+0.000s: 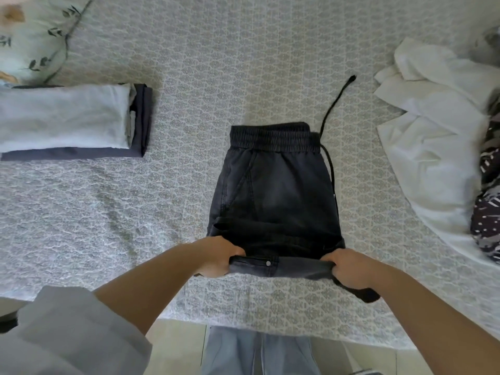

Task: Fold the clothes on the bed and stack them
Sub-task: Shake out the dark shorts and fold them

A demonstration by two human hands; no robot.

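- The black denim trousers (273, 190) lie in the middle of the bed (189, 77), partly folded, with the elastic waistband at the far end and the near fold right at the bed's front edge.
- The left hand (219, 257) grips the near-left corner of the fold, fingers curled under the cloth and thumb over it, beside a small metal rivet.
- The right hand (349, 269) grips the near-right corner the same way, with a bunch of dark fabric hanging below its fist.
- The key relation: the garment's long axis runs straight away from the person, so the rest of the trousers lies directly beyond both hands. Both hands sit level on the near edge, neither nearer the waistband, which suggests the next fold goes forward toward it.
- A black drawstring (334, 104) trails off the waistband's right end, up across the bedcover; it will likely need tucking in.
- The folded stack (73, 123), pale grey on dark cloth, lies well apart to the left, nearer the left hand.
- A heap of white clothes (433, 125) and a dark patterned piece (487, 207) wait at the right, cut off by the frame edge.
- Hidden: the trouser legs inside the fold, and both hands' fingertips under the cloth.
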